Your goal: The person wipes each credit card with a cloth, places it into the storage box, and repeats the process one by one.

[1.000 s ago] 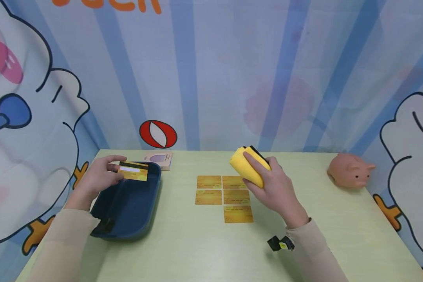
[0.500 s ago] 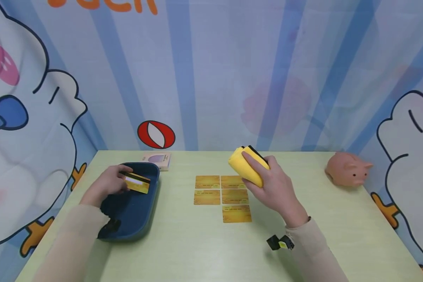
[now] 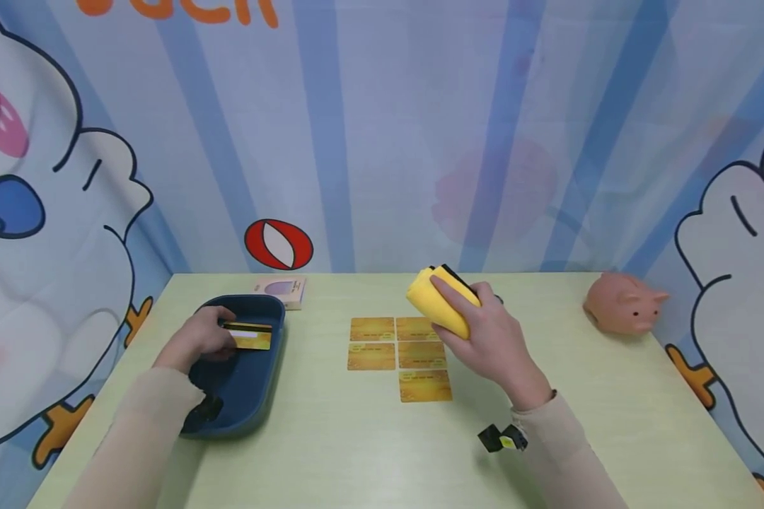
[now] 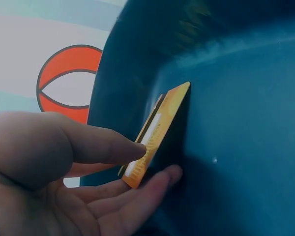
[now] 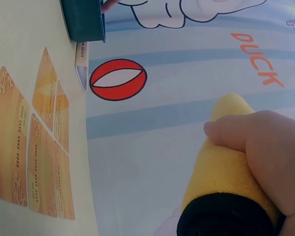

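Left hand (image 3: pixel 204 336) pinches a gold bank card (image 3: pixel 255 338) by one short end; grip narrow, blue tray (image 3: pixel 245 392) around and below. Card likely light, stiff, slick; edges the best hold. Second card behind it? Cannot tell. Right of this grip: five gold cards (image 3: pixel 423 355). Farther right, right hand (image 3: pixel 493 339) wraps a yellow plush roll (image 3: pixel 438 307), probably soft; hold mid-body.

– Read anything on the curtain (image 5: pixel 152 142) in the right wrist view?
– Says DUCK, in orange; in the head view, cut by the top edge.
– And numbers?
– Shows 6666 5555 3333 2222 on the nearest card (image 5: pixel 9 147), seemingly likewise on the card beside it (image 5: pixel 42 167).
– And on the box (image 5: pixel 81 61)?
– Bears spine print, too small to trust.
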The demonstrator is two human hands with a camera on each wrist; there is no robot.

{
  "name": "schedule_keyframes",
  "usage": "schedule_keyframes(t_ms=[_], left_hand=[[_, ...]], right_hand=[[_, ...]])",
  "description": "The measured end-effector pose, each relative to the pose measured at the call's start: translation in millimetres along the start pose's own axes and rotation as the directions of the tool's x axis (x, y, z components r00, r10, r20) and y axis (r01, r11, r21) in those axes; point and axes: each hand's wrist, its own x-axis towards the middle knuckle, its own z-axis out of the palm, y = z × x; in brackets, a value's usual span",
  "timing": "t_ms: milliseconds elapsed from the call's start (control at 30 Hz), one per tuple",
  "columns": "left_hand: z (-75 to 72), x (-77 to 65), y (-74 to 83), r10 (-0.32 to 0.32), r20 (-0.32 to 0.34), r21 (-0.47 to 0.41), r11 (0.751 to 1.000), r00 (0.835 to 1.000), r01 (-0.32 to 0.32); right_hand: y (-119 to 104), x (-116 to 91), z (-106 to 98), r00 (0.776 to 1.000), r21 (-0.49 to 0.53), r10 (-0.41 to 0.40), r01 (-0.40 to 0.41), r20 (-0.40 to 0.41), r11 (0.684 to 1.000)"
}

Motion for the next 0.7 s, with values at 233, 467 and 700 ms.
schedule_keyframes(t_ms=[233, 467, 700], left_hand=[[0.2, 1.1, 3.5, -0.042, -0.004, 0.051, 0.998, 0.999, 0.042], [0.6, 2.9, 5.6, -0.065, -0.017, 0.077, 0.995, 0.998, 0.066], [-0.8, -0.1, 8.8, -0.023, -0.058, 0.103, 0.994, 0.998, 0.029]], right_hand=[[-0.1, -0.2, 1.4, 1.0, 0.001, -0.005, 0.005, -0.005, 1.0], [-0.6, -0.5, 0.6, 1.0, 0.006, -0.006, 0.006, -0.005, 1.0], [-0.1, 0.2, -0.5, 1.0, 0.013, 0.002, -0.002, -0.01, 1.0]])
